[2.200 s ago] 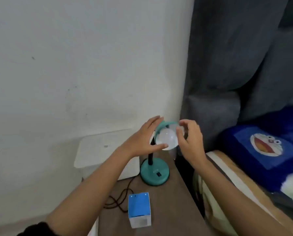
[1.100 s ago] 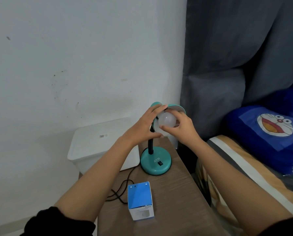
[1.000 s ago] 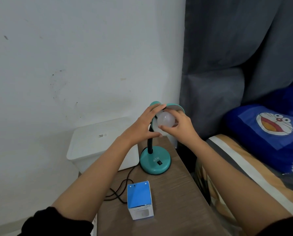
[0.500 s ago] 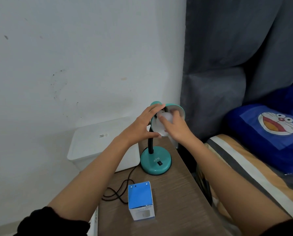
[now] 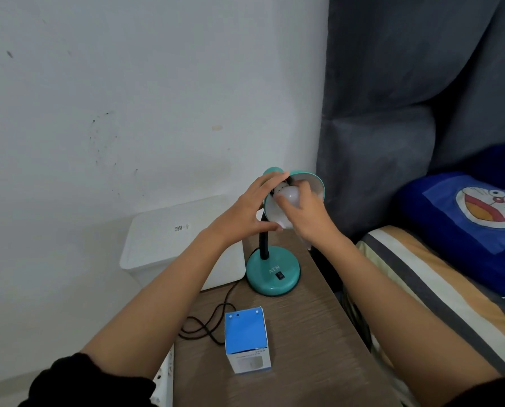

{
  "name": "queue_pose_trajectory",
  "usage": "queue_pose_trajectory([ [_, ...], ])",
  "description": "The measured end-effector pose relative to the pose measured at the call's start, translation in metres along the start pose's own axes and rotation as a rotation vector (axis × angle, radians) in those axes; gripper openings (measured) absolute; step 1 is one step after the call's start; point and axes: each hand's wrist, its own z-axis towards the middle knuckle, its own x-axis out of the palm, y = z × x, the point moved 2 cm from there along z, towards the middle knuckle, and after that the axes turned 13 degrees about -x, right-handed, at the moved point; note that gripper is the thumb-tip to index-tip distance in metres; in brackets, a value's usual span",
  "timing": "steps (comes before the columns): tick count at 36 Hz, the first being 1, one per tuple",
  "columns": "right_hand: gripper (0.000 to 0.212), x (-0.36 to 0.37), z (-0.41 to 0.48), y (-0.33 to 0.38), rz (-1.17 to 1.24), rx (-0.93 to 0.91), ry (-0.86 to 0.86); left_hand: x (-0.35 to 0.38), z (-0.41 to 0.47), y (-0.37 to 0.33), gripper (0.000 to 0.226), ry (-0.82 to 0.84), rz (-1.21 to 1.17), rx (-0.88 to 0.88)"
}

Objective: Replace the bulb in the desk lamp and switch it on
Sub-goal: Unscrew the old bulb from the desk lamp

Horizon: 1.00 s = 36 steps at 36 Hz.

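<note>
A teal desk lamp stands on the wooden bedside table point(image 5: 319, 342), its round base point(image 5: 273, 274) carrying a black rocker switch point(image 5: 279, 276). The lamp shade point(image 5: 314, 183) is white inside and tilts toward me. My left hand point(image 5: 245, 211) grips the shade's left rim and back. My right hand point(image 5: 307, 212) has its fingers closed around a white bulb point(image 5: 289, 194) inside the shade, with the bulb's neck pointing into the socket. The bulb is unlit.
A blue and white bulb box point(image 5: 247, 340) stands near the table's front. The lamp's black cord point(image 5: 207, 327) loops to the left. A white bin point(image 5: 163, 245) sits against the wall. A bed with a blue cartoon pillow point(image 5: 474, 227) lies to the right, below grey curtains point(image 5: 407, 83).
My right hand has shifted its grip round the bulb inside the shade, so more of the bulb's neck shows now. My left hand stays on the shade. The lamp base has not moved.
</note>
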Motion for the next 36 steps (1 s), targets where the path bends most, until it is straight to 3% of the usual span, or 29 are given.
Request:
queue_pose_trajectory([
  [4, 0.056, -0.0056, -0.0048, -0.0012, -0.32, -0.208, 0.096, 0.0009, -0.0002, -0.0001, 0.092, 0.0, 0.007, -0.005],
  [7, 0.052, -0.0062, -0.0073, -0.0034, -0.28, -0.256, 0.059, 0.0027, 0.0, -0.0006, 0.093, 0.003, 0.027, -0.015],
  [12, 0.054, -0.0047, -0.0031, -0.0003, -0.018, 0.034, -0.008, 0.0031, 0.0004, -0.0012, 0.094, -0.001, 0.02, -0.032],
  [17, 0.052, -0.0074, -0.0017, -0.0013, -0.064, -0.025, -0.006, 0.0035, -0.0014, -0.0014, 0.094, 0.003, 0.007, -0.044],
  [25, 0.061, -0.0061, -0.0064, 0.0016, -0.55, -0.326, 0.018, 0.0064, -0.0023, -0.0018, 0.092, -0.007, -0.012, -0.053],
  [31, 0.061, -0.0042, -0.0087, -0.0047, -0.183, -0.176, -0.029, 0.0073, -0.003, -0.0036, 0.093, -0.006, -0.041, -0.069],
  [36, 0.061, -0.007, -0.0095, -0.0036, -0.229, -0.203, 0.0, 0.008, -0.0029, -0.0043, 0.092, -0.003, -0.075, -0.067],
])
